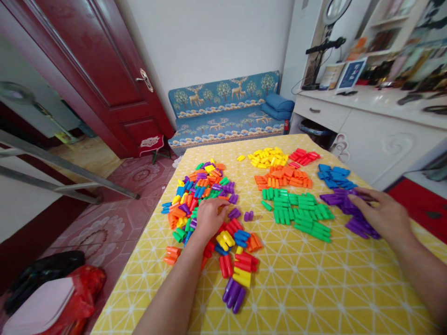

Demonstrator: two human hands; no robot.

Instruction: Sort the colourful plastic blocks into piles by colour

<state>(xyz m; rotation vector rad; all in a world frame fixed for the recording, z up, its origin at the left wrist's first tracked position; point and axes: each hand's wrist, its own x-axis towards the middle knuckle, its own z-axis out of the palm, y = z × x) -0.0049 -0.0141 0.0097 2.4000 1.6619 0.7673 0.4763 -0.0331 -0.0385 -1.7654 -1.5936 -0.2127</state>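
Observation:
Small plastic tube-shaped building blocks lie on the table in loose groups. My left hand [210, 216] is over the mixed-colour pile [188, 195] on the left, thumb and forefinger apart, close to some purple blocks [233, 213]. What lies under its palm is hidden. On the right, my right hand [386, 214] has thumb and fingers around a purple block [349, 197] at the purple group [361, 227]. Beside that group are green blocks [296, 207] and blue blocks [335, 177]. Orange [284, 177], yellow [267, 157] and red blocks [305, 157] sit farther back.
A yellow patterned cloth [296, 288] covers the table. Several mixed blocks, including a purple one [233, 295], lie toward the near edge. Beyond stand a blue bench [223, 125] and a white dresser [384, 135]. A metal ladder [70, 167] leans at left.

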